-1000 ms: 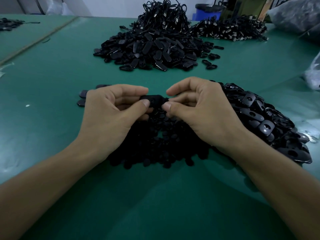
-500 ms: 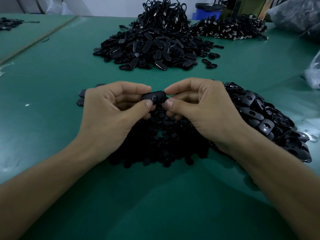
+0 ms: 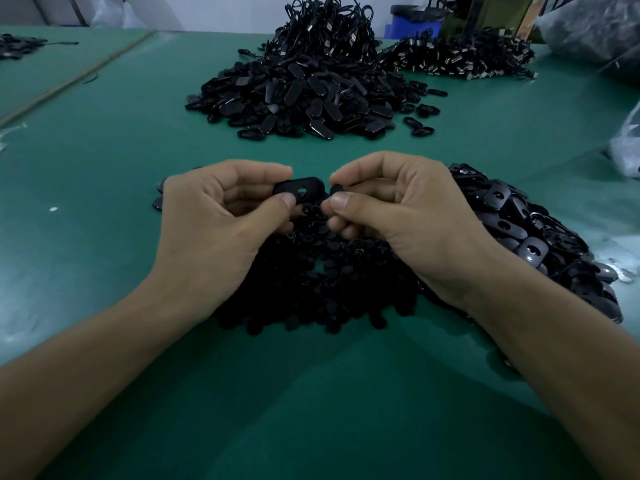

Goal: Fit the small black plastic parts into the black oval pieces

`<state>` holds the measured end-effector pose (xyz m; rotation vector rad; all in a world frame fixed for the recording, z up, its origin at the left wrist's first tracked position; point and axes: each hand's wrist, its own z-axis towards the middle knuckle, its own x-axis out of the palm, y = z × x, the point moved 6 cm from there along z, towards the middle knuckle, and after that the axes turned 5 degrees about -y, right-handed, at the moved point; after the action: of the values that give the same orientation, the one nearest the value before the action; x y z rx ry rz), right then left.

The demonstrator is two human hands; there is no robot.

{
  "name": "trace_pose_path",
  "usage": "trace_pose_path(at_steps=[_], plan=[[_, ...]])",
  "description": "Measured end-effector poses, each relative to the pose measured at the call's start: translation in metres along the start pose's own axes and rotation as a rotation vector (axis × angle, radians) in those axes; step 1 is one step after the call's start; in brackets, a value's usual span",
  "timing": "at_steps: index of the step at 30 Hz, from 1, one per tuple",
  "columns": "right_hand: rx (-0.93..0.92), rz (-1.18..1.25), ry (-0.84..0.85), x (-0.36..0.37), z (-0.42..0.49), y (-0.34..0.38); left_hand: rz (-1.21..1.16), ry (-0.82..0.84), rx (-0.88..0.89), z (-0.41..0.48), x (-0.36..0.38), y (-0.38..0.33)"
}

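Hands have parted a little; left hand [image 3: 221,230] pinches a flat black plastic oval piece [image 3: 300,188] above the table, its keyhole slot now showing empty; right hand [image 3: 408,220] pinches a small black plastic part [image 3: 336,189] just beside it, so the fit looks not yet made

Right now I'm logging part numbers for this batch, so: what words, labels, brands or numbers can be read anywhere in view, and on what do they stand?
No text is readable anywhere.
On the black oval plastic piece pinched by the left hand: no marking shows.
On the small black plastic part in the right hand: none shows.
On the orange-brown panel at the far right: any print is too blurred.
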<state>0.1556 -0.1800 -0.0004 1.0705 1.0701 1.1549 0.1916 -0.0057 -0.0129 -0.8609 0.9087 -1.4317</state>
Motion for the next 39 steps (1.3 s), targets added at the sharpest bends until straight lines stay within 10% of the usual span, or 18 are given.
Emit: trace_pose_path(at_steps=[39], plan=[[-0.306,-0.403,-0.188,0.015,-0.015,0.014,0.142,0.079,0.138,-0.008,0.009,-0.012]])
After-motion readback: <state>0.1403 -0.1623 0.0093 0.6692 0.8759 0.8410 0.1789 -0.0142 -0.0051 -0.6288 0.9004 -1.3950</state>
